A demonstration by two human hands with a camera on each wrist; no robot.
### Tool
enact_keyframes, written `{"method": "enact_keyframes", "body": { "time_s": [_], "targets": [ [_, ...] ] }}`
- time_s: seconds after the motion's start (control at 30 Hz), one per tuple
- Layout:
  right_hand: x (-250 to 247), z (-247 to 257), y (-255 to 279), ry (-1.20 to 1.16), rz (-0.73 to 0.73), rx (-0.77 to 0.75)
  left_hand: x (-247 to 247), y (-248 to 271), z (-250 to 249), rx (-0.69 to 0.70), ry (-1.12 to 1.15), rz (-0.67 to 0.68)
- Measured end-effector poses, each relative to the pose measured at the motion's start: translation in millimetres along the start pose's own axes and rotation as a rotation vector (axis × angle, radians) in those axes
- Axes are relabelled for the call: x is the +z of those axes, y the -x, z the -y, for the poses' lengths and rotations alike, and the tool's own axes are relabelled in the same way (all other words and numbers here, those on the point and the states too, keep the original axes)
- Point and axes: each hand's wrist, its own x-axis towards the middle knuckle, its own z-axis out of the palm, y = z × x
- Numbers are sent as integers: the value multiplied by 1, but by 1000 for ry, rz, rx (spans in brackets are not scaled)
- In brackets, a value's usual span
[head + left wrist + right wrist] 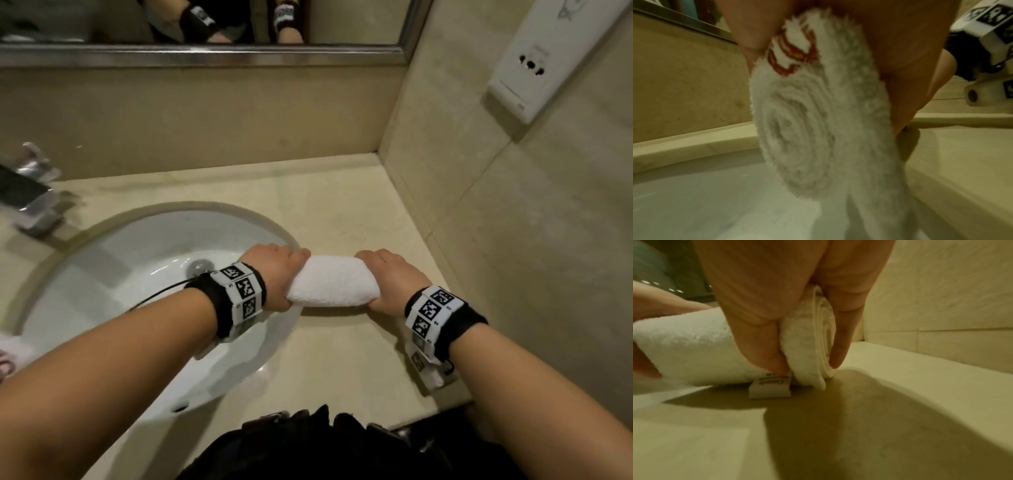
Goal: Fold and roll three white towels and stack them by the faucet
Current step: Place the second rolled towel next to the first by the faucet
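Observation:
A rolled white towel (333, 286) lies across the beige counter at the right rim of the sink. My left hand (274, 274) grips its left end; the left wrist view shows that end's spiral (807, 138) with red stitching near the top. My right hand (387, 281) grips the right end, where thumb and fingers pinch the roll (809, 344) and a small label (769, 388) sticks out beneath. The chrome faucet (30, 195) stands at the far left behind the sink. Another white cloth with red marks (10, 356) shows at the left edge.
The white sink basin (144, 270) fills the left half of the counter (342, 212). A tiled wall (513, 240) closes the right side and carries a white socket box (548, 58). A framed mirror (205, 54) runs along the back wall.

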Motion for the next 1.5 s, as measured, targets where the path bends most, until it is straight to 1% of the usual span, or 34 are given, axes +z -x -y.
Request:
{"method": "enact_keyframes", "body": {
  "time_s": [0.1, 0.2, 0.3, 0.43, 0.53, 0.67, 0.7, 0.73, 0.8, 0.9, 1.07, 1.2, 1.27, 1.37, 1.5],
  "targets": [
    [-4, 19, 7, 14, 20, -72, -4, 33, -1, -74, 23, 10],
    [-14, 46, 11, 12, 1, -161, -10, 66, 7, -163, 20, -8],
    [-26, 83, 8, 19, -35, -260, -19, 102, 26, -228, 5, -28],
    [-37, 151, -13, 37, -65, -366, -35, 153, 73, -343, -7, -69],
    [-41, 215, -38, 25, -120, -453, -47, 193, 125, -410, -53, -91],
    [-28, 321, -78, -19, -151, -526, -54, 253, 212, -495, -76, -113],
    [-21, 347, -87, -25, -140, -537, -52, 266, 234, -515, -82, -98],
    [-13, 379, -98, -39, -121, -555, -48, 283, 260, -541, -94, -61],
    [3, 427, -115, -56, -77, -583, -33, 307, 300, -588, -116, 4],
    [23, 496, -151, -35, -40, -580, -6, 334, 363, -665, -98, 38],
    [50, 565, -204, 19, -35, -533, 36, 339, 439, -760, -18, 16],
    [62, 590, -243, 87, -54, -495, 63, 326, 477, -812, -12, -41],
    [65, 593, -256, 148, -71, -464, 75, 314, 486, -822, -36, -22],
    [72, 594, -263, 245, -126, -461, 86, 300, 489, -842, -50, 15],
    [70, 594, -258, 276, -98, -472, 90, 304, 485, -839, -50, 8]
  ]
}}
